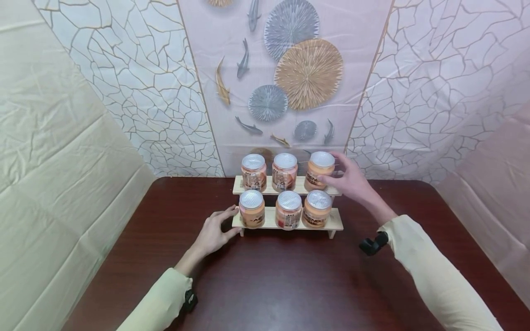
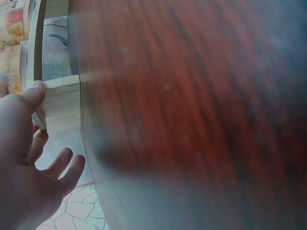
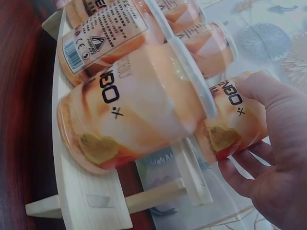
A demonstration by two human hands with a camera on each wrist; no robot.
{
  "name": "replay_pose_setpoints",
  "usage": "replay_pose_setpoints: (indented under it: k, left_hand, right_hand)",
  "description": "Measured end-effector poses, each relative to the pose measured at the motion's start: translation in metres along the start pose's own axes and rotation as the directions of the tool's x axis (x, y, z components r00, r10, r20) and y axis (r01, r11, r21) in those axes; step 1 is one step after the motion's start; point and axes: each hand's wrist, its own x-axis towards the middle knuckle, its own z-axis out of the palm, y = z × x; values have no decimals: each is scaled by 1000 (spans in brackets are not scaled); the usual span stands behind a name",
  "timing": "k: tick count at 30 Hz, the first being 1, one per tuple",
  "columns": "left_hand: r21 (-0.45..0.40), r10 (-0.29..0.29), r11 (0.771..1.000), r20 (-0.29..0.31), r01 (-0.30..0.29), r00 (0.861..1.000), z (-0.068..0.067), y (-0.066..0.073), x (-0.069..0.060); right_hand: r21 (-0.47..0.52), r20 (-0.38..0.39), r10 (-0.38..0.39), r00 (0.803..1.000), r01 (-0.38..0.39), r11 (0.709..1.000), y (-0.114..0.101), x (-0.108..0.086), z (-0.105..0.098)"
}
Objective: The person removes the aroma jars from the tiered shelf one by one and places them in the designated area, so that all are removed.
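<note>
A two-tier wooden display rack stands on the table, with three lidded jars with orange-toned labels on each tier. My left hand pinches the left end of the lower shelf; in the left wrist view its thumb lies on the board's edge, with two fingers spread away from it. At the right end of the upper tier, my right hand grips a jar between thumb and fingers. The right wrist view shows this jar behind the lower right jar. Whether its base touches the shelf is hidden.
The dark red-brown table extends around the rack. Behind it hangs a patterned cloth with fish and round leaf shapes. Plain pale cloth walls the left side. The lower left jar stands close to the left fingers.
</note>
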Motion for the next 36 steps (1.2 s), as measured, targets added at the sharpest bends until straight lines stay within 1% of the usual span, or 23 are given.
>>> replay_pose_setpoints:
  k: [5,8,12,21,25,31,36]
  left_hand:
    - [3,5,1000,-4,-5,1000,0,-1,0]
    - [3,10,1000,-9,-10,1000,1,-1,0]
    - [1,19,1000,-20,-19,1000,2,-2,-1]
    - [-4,28,1000,-27,-28,999,2,-2,1]
    - [-2,35,999,-31,-35,999,2,-3,1]
    - [1,31,1000,-30,-31,999,1,-2,1]
    - [-4,27,1000,-28,-27,999,0,0,1]
  right_hand:
    - [-17,-19,-13,1000,13,1000,-2,-5,-9]
    - [-23,-35,-35,999,34,999,-1,-7,-14]
    - [-52,-53,-38,998,35,998,2,-10,-22]
    - [-109,-90,-5,996,-5,994,10,-20,-43]
    - [-115,-98,13,995,-25,993,11,-25,-52]
    - [-133,-119,50,992,-66,989,14,-33,-63]
    - [-176,-134,55,990,-78,981,17,-40,-71]
